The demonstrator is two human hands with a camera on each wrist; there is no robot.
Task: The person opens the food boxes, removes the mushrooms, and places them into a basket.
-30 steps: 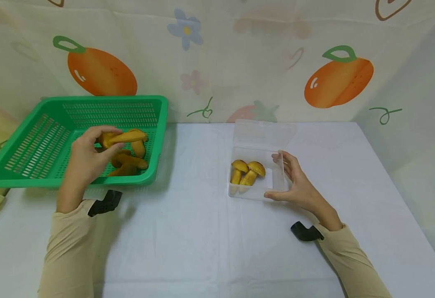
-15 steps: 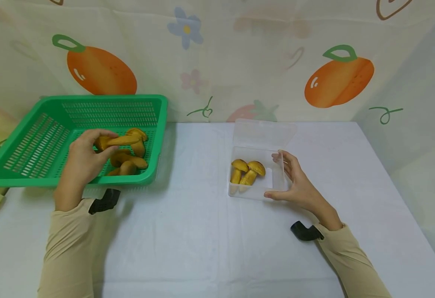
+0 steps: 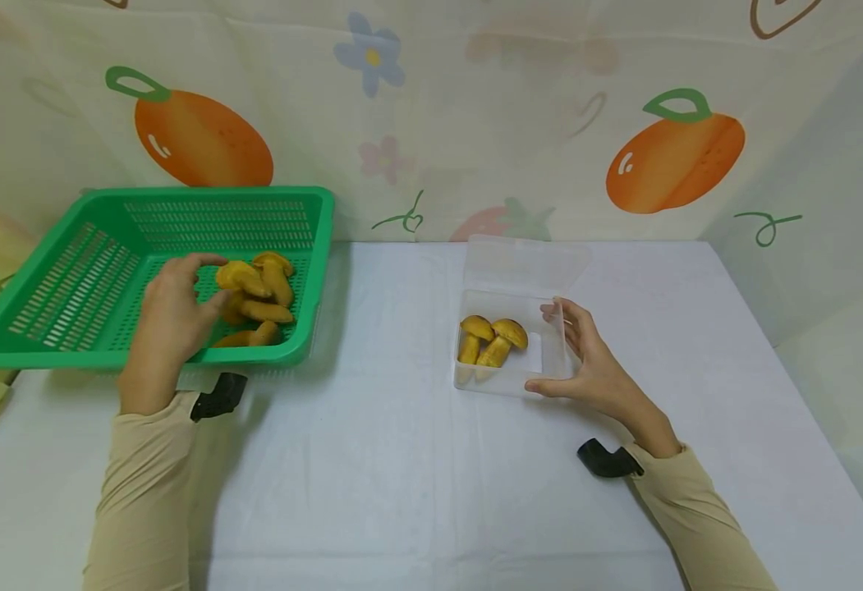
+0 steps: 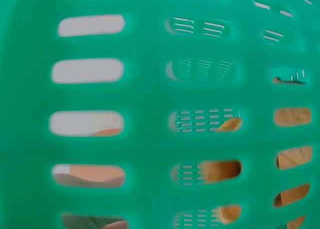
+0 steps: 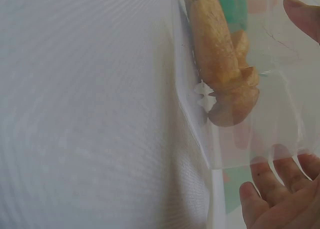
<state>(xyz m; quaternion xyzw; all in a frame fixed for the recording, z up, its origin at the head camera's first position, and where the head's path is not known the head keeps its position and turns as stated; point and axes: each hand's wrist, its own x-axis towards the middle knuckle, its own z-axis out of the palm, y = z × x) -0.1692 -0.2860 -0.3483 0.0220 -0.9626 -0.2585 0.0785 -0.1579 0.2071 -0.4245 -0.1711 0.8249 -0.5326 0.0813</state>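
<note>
In the head view, my left hand (image 3: 172,320) is over the green basket (image 3: 320,279), thumb and fingers spread apart beside a yellow-brown mushroom (image 3: 242,277). That mushroom lies among several others at the basket's right end, its cap near my fingertips. At right, my right hand (image 3: 586,361) grips the right side of a clear plastic box (image 3: 508,382), thumb at the front and fingers round the back. Two mushrooms (image 3: 496,349) lie side by side in the box's left half. In the right wrist view, a mushroom (image 5: 215,44) shows through the clear wall.
The box's clear lid (image 3: 520,263) is folded back behind it. A white cloth (image 3: 372,460) covers the table, and a fruit-print curtain (image 3: 431,107) hangs behind. The basket's slotted wall (image 4: 150,96) fills the left wrist view.
My left hand has lowered the mushroom it held onto the others and let it go; its fingers have parted. Mushrooms below have shifted. My right hand and the box have stayed put.
</note>
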